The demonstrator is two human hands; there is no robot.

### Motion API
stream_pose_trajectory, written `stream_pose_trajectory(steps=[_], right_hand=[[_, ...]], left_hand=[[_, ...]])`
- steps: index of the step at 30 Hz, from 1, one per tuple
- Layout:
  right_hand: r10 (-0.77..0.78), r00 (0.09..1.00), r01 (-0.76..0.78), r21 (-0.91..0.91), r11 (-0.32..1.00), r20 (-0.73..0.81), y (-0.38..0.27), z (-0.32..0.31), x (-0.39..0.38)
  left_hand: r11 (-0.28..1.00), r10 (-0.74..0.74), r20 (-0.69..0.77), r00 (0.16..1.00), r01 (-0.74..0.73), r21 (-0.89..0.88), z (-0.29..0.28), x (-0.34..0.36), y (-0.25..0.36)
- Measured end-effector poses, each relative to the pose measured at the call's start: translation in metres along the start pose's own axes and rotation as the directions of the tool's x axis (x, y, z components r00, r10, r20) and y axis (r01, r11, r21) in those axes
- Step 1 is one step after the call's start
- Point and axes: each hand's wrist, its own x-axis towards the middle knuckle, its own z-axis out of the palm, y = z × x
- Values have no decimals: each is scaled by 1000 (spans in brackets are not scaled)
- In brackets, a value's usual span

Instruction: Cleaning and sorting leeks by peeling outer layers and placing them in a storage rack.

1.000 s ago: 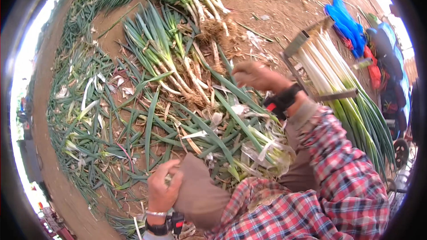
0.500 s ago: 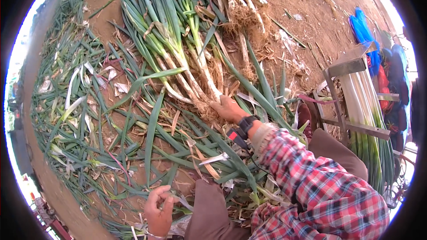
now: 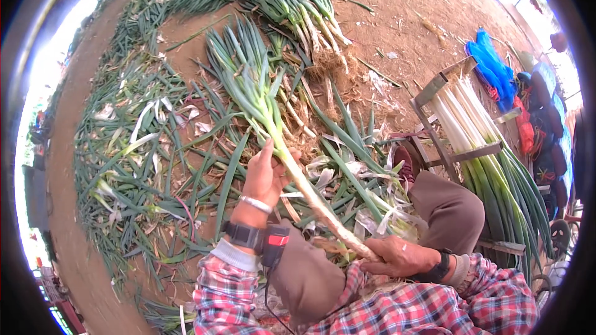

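Observation:
A long green onion (image 3: 313,197) lies slantwise across my lap, its leafy top pointing up and away to the left. My right hand (image 3: 400,256) is closed round its root end, which the fingers hide. Halfway up, where the pale stalk turns green, my left hand (image 3: 267,177) holds it with the thumb raised along the stalk. Beyond my hands, untrimmed green onions (image 3: 295,115) with dry outer skins and roots lie on the ground. Another bunch of green onions (image 3: 310,18) with matted roots rests farther away.
To my right, a metal frame (image 3: 437,127) holds peeled green onions (image 3: 475,124), white ends up. Stripped leaves (image 3: 149,174) cover the ground at left. Behind the frame lie a blue net bag (image 3: 493,68) and a red one (image 3: 523,127). My shoe (image 3: 406,164) stands beside the frame.
My right hand has drawn a green onion from the pile back to my lap. My left hand has come up and forward from beside my knee and taken hold of its stalk.

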Motion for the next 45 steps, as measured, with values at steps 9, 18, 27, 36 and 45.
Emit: stream_pose_trajectory(steps=[9,18,27,36,45], right_hand=[[-328,924,142,-620,772,-197,14,55,-32],[-289,957,281,251,926,-7,-54,82,-10],[-365,907,371,-14,929,-210,-75,85,-13],[-637,597,631,-205,748,-487,-85,67,3],[-528,745,478,-226,849,-407,-66,43,-5]], left_hand=[[841,524,-156,837,-537,-59,22,-123,-3],[724,689,8,724,-688,-58,36,-215,-14],[613,786,-24,618,-774,159,38,-227,1],[-717,489,765,419,-306,626,76,-248,-48],[302,-31,177,984,-159,940,13,-300,-23]])
